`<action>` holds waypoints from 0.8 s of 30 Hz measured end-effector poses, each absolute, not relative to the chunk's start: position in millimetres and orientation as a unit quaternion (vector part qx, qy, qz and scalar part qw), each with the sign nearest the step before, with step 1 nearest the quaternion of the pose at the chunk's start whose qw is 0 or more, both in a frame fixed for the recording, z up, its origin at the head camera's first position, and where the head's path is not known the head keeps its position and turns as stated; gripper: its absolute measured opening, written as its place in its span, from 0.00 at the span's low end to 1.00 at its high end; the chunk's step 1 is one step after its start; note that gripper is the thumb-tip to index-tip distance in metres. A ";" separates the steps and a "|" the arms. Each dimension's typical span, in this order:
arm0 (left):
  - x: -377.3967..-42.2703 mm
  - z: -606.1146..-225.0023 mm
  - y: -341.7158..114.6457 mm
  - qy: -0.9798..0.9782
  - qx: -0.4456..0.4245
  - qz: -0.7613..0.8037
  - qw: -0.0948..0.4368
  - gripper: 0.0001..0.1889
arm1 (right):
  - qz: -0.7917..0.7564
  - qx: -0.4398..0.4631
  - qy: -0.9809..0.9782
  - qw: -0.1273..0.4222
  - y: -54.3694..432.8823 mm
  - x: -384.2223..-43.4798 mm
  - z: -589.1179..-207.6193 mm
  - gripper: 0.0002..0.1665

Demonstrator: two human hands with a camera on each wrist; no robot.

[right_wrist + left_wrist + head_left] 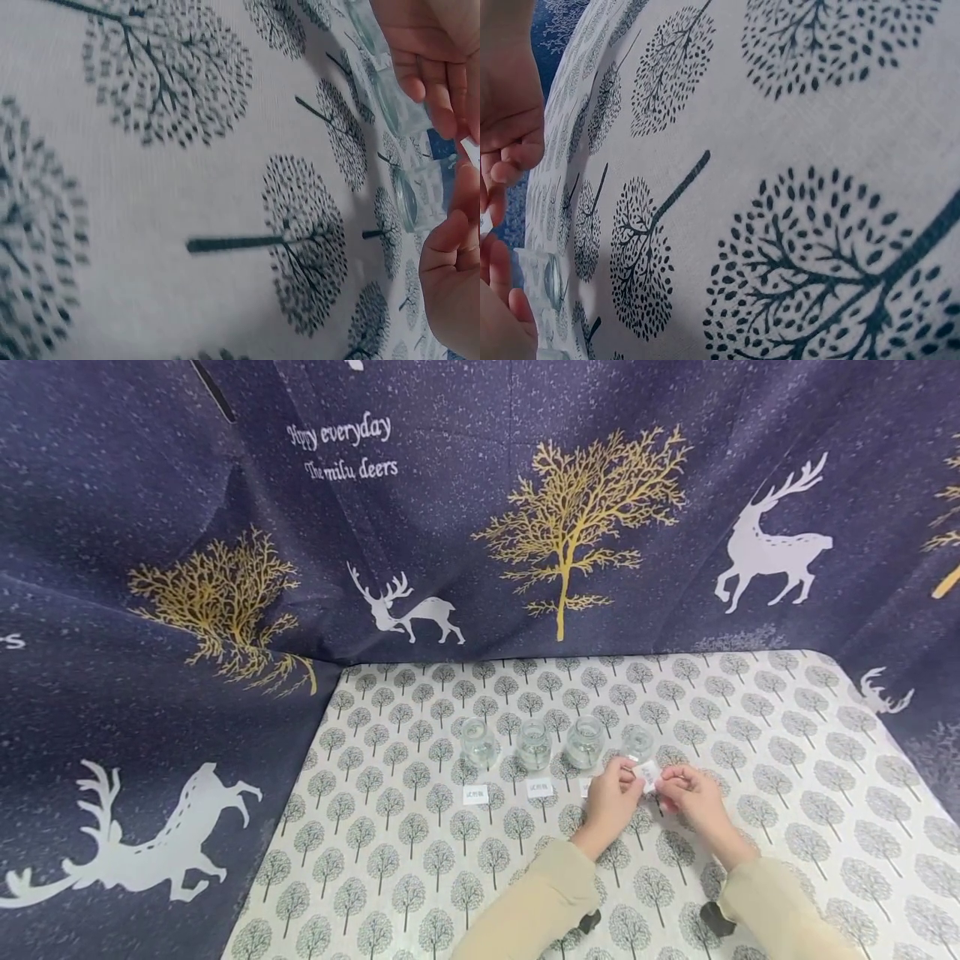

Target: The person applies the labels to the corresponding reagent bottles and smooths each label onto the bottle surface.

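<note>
Both hands meet over the right half of the table around a small white label (647,775) with dark print. My left hand (617,795) pinches its left side between thumb and fingers. Its right side is pinched by my right hand (693,797). Just behind the label stands a clear glass jar (637,740). In the right wrist view, the label (472,150) shows at the right edge between the fingertips. At the left edge of the left wrist view, only a corner of the label (484,223) appears.
Left of that jar, more glass jars (534,743) stand in a row. Printed white labels (476,794) lie in front of them, one partly hidden by the left hand. A tree-patterned cloth (420,868) covers the table; a dark blue curtain (465,527) hangs behind.
</note>
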State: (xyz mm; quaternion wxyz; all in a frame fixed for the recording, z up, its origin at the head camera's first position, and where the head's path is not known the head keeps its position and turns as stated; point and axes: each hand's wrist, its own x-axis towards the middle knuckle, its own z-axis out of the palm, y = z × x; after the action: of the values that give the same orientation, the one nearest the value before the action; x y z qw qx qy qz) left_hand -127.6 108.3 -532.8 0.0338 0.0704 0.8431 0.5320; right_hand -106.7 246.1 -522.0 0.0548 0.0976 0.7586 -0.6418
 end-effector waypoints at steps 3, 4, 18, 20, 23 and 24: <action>-127.2 -531.7 108.3 0.829 0.065 0.555 0.034 0.12 | -0.687 0.118 0.711 0.091 243.7 -104.0 -521.3 0.04; -127.1 -531.3 108.0 0.824 0.064 0.562 0.034 0.11 | -0.696 0.125 0.699 0.101 242.6 -103.0 -520.9 0.04; -129.0 -536.3 104.0 0.827 0.085 0.556 0.006 0.09 | -0.670 0.097 0.734 0.060 239.7 -97.1 -523.2 0.11; -129.3 -537.7 103.3 0.827 0.089 0.555 0.000 0.09 | -0.643 0.083 0.761 0.029 240.4 -97.3 -521.1 0.14; -129.1 -539.4 102.6 0.830 0.093 0.550 -0.009 0.09 | -0.604 0.062 0.795 -0.007 240.9 -98.0 -518.2 0.13; -128.8 -539.8 102.4 0.832 0.095 0.547 -0.011 0.09 | -0.593 0.058 0.803 -0.014 241.0 -98.2 -517.4 0.13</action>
State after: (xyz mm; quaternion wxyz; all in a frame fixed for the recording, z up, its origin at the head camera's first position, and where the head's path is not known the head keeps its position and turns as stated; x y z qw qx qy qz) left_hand -128.8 102.4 -539.8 -0.0114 0.0945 0.8317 0.5470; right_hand -98.2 241.0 -517.4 -0.0138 0.0581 0.8032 -0.5927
